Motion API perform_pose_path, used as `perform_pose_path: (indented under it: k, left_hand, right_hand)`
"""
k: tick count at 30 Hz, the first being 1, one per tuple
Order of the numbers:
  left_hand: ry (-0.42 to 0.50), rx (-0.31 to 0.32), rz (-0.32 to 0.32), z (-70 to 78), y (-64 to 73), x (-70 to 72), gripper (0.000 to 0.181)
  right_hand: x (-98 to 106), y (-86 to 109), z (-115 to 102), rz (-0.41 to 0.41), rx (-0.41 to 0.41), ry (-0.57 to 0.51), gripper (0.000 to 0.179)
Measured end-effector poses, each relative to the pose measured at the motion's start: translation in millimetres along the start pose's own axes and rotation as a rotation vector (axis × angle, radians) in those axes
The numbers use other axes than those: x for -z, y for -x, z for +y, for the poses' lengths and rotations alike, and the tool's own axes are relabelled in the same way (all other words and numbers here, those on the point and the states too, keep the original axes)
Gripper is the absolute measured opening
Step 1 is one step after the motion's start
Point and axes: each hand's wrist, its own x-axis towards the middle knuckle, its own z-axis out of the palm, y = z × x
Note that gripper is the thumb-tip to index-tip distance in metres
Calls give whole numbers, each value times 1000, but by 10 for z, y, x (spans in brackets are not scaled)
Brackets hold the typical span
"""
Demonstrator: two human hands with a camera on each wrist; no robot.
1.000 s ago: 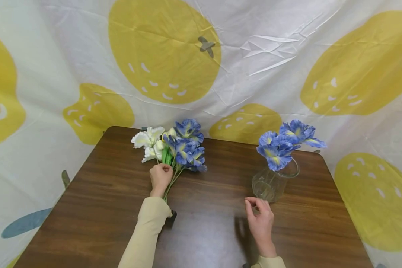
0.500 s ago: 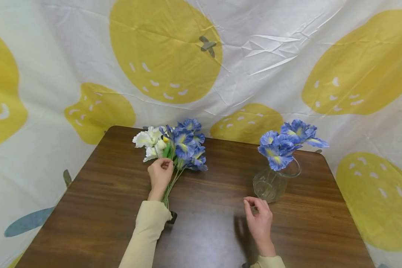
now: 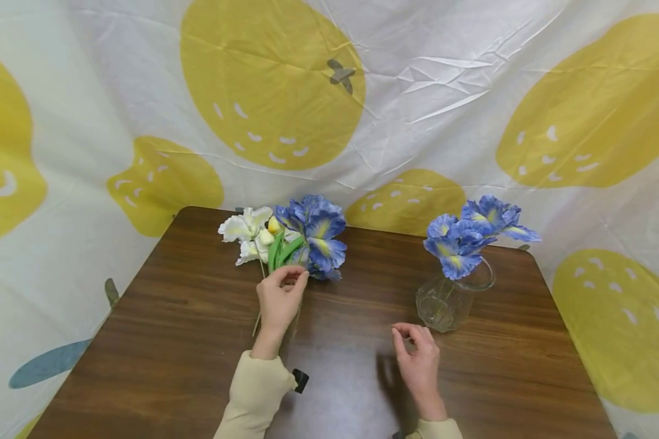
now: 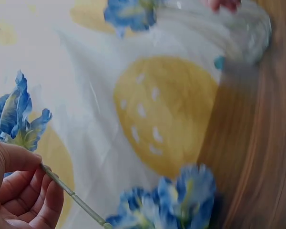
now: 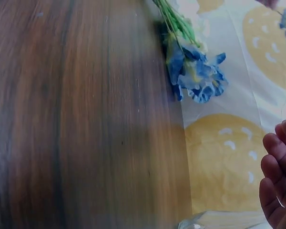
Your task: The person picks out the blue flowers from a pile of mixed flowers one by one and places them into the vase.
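My left hand [image 3: 279, 302] pinches the thin green stem [image 4: 72, 193] of a blue iris [image 4: 18, 117] between thumb and fingertips. In the head view this iris [image 3: 327, 231] is raised in front of other blue flowers at the table's back left. White flowers [image 3: 246, 227], a yellow bud [image 3: 274, 225] and green leaves [image 3: 275, 251] lie beside it. My right hand [image 3: 420, 364] hovers over the table with loosely curled fingers and holds nothing. It is close to a clear glass vase [image 3: 443, 306], in which blue irises [image 3: 454, 247] lean.
The brown wooden table [image 3: 159, 341] has its back edge against a white cloth [image 3: 390, 36] printed with yellow lemons. In the right wrist view, several loose blue flowers [image 5: 200, 78] lie near that edge. A dark strap piece [image 3: 301, 380] sits at my left cuff.
My left hand has drawn the blue iris up from the pile, moving right and toward me. The right hand has shifted slightly left. The vase and its flowers stay in place.
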Motion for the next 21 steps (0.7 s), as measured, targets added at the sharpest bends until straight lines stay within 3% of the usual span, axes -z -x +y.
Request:
perform_pose_path:
  k: [6, 13, 16, 21]
  left_hand:
    - [124, 64, -50, 203, 230, -103, 6]
    - [154, 60, -101, 662, 401, -143, 4]
    - [171, 46, -102, 647, 453, -196, 5]
    - [178, 34, -103, 424, 519, -317, 7]
  right_hand:
    - [-49, 21, -79, -25, 0, -39, 4]
    - [-125, 31, -243, -47, 34, -103, 18]
    - [-144, 39, -293, -71, 19, -130, 18]
    - [-161, 36, -342, -88, 32, -165, 22]
